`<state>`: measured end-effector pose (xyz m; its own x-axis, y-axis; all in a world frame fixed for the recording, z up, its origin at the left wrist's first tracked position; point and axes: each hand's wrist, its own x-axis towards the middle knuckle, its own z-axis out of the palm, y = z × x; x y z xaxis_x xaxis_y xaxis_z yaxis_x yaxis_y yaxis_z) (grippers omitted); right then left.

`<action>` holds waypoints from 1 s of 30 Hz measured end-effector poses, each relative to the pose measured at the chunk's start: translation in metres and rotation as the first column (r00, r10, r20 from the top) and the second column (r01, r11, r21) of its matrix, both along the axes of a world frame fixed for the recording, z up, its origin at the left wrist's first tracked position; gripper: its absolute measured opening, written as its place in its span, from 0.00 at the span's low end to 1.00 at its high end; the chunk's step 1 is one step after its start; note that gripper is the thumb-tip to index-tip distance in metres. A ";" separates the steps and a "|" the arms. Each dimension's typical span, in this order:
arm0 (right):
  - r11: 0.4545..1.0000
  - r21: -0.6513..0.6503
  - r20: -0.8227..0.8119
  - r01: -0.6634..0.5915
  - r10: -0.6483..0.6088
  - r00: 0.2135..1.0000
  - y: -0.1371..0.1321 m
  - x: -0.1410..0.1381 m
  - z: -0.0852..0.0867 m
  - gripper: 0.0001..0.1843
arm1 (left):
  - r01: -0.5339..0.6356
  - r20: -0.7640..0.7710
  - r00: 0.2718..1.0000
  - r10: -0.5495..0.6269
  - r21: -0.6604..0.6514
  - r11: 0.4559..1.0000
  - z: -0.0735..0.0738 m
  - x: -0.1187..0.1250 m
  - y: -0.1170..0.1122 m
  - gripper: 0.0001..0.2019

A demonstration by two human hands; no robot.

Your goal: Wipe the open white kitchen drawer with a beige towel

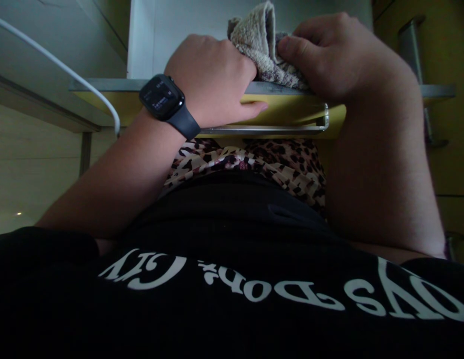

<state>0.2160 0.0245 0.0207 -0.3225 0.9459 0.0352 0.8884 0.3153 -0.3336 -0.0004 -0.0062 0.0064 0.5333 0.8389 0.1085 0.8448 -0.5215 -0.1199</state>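
My right hand (329, 57) grips a bunched grey-beige towel (259, 47), the thumb pressed against its side. The towel lies on the top edge of a drawer's yellow front panel (291, 108), with a fold standing up above it. My left hand (213, 80), a black smartwatch (162, 97) on its wrist, is hooked over the same edge. Its thumb rests outside the panel, and its fingers bend inward beside the towel, their tips hidden.
The pulled-out drawer has a pale interior (187, 22) and a metal bar handle (269, 130), close to my body. A white cable (60, 62) curves down at the left. Yellow cabinet fronts with handles (411, 45) stand at the right.
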 end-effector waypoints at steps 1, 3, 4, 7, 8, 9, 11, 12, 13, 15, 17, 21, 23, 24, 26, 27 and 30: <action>1.000 0.002 0.000 0.000 0.000 1.000 0.000 0.000 0.000 0.23 | 0.001 0.000 1.000 -0.001 -0.002 1.000 0.000 0.000 0.000 0.38; 1.000 0.003 0.001 0.001 -0.001 1.000 0.001 0.000 -0.001 0.24 | 0.003 0.002 1.000 -0.003 -0.005 1.000 0.000 0.000 0.000 0.38; 1.000 0.004 0.002 0.003 -0.003 1.000 0.001 0.000 -0.002 0.25 | 0.003 0.004 1.000 -0.003 -0.006 1.000 0.001 0.000 0.000 0.38; 1.000 0.006 0.008 0.006 -0.006 1.000 0.001 0.000 -0.002 0.25 | 0.006 0.007 1.000 -0.005 -0.009 1.000 0.001 0.000 -0.001 0.38; 1.000 0.006 0.010 0.008 -0.008 1.000 0.001 0.000 -0.002 0.25 | 0.007 0.008 1.000 -0.007 -0.009 1.000 0.001 0.000 -0.001 0.38; 1.000 0.004 0.012 0.009 -0.009 1.000 0.001 0.000 -0.001 0.25 | 0.010 0.009 1.000 -0.010 -0.008 1.000 0.001 0.000 0.000 0.37; 1.000 -0.001 0.014 0.010 -0.010 1.000 0.001 0.000 -0.001 0.24 | 0.015 0.010 1.000 -0.015 -0.007 1.000 0.001 0.000 0.000 0.37; 1.000 -0.002 0.014 0.011 -0.011 1.000 0.001 0.000 -0.001 0.24 | 0.015 0.011 1.000 -0.015 -0.005 1.000 0.000 0.000 0.000 0.37; 1.000 -0.002 0.013 0.011 -0.011 1.000 0.001 -0.001 0.000 0.24 | 0.015 0.011 1.000 -0.015 -0.005 1.000 0.000 0.000 0.000 0.38; 1.000 0.001 0.009 0.009 -0.009 1.000 0.001 -0.001 0.000 0.24 | 0.011 0.011 1.000 -0.011 -0.004 1.000 0.000 0.000 0.001 0.38; 1.000 0.001 0.006 0.009 -0.009 1.000 0.001 -0.001 -0.001 0.24 | 0.009 0.010 1.000 -0.009 -0.005 1.000 0.000 0.000 0.001 0.37; 1.000 -0.006 0.000 0.011 -0.011 1.000 0.001 0.000 -0.002 0.24 | 0.011 0.010 1.000 -0.010 -0.006 1.000 0.000 0.000 0.001 0.38; 1.000 -0.006 -0.004 0.009 -0.009 1.000 0.001 0.001 -0.001 0.24 | 0.008 0.010 1.000 -0.008 -0.007 1.000 0.000 0.000 0.001 0.38; 1.000 -0.005 -0.005 0.010 -0.010 1.000 0.001 0.001 -0.001 0.24 | 0.006 0.009 1.000 -0.006 -0.010 1.000 0.000 0.000 0.001 0.39; 1.000 -0.006 -0.004 0.012 -0.012 1.000 0.001 0.001 0.000 0.25 | -0.001 0.006 1.000 0.001 -0.015 1.000 0.000 0.000 0.001 0.39; 1.000 -0.006 -0.003 0.013 -0.013 1.000 0.001 0.001 0.000 0.24 | -0.005 0.005 1.000 0.005 -0.016 1.000 -0.001 0.000 0.001 0.39; 1.000 -0.006 0.000 0.015 -0.015 1.000 0.001 0.000 0.000 0.23 | -0.010 0.011 1.000 0.010 -0.013 1.000 0.000 0.000 0.000 0.38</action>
<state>0.2157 0.0250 0.0211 -0.3079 0.9510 0.0292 0.8932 0.2995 -0.3355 -0.0008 -0.0059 0.0060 0.5236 0.8457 0.1033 0.8513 -0.5144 -0.1037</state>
